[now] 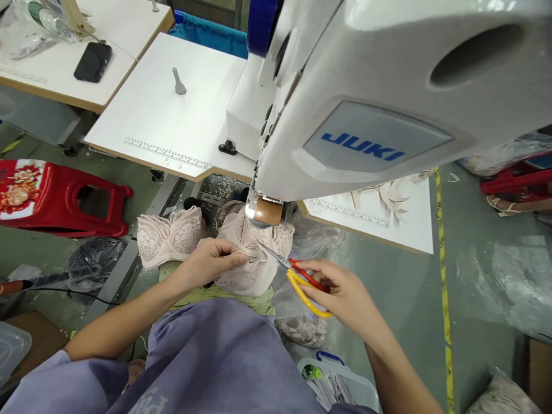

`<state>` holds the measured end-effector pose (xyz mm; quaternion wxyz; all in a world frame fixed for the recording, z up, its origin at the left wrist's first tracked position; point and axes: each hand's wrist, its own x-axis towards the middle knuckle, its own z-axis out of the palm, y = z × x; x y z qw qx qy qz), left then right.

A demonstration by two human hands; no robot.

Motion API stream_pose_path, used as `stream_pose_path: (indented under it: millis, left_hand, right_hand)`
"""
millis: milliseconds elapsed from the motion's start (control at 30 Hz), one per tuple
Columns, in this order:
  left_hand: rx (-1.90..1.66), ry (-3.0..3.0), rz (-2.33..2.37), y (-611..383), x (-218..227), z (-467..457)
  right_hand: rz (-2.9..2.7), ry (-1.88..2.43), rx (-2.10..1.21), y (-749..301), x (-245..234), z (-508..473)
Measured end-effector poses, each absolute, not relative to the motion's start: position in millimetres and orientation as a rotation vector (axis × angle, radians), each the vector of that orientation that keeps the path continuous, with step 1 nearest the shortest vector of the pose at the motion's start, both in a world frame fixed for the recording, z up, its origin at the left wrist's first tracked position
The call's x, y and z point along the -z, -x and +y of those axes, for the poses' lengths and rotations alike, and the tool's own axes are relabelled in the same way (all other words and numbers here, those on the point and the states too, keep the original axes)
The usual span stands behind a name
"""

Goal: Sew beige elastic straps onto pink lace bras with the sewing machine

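My left hand (211,261) pinches a thin strap on a pale pink lace bra (250,270) that lies in my lap under the sewing machine's head (388,98). My right hand (345,293) grips small thread snips (302,282) with yellow and red handles. Their blades point left and touch the strap beside my left fingers. A second pink lace bra (170,236) hangs to the left, linked to the first.
A white sewing table (172,121) carries a grey thread pin (178,82). A black phone (93,61) lies on the far table. A red plastic stool (60,198) stands left. A clear bin (340,382) with strips sits by my right forearm. Another person's sandalled foot (513,204) shows at the right.
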<state>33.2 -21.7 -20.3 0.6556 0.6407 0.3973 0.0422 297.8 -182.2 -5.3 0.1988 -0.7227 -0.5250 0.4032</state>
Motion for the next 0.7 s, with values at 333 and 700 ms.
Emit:
stream_pose_path:
  millis: [333,700]
  left_hand:
    - [-0.015,-1.518,0.893,-44,24,-18]
    - [-0.039,-1.517,0.904,-59,22,-23]
  right_hand:
    - [-1.374,2.493,-0.329,-424,45,-144]
    - [-1.521,2.373,0.206,-486,51,-53]
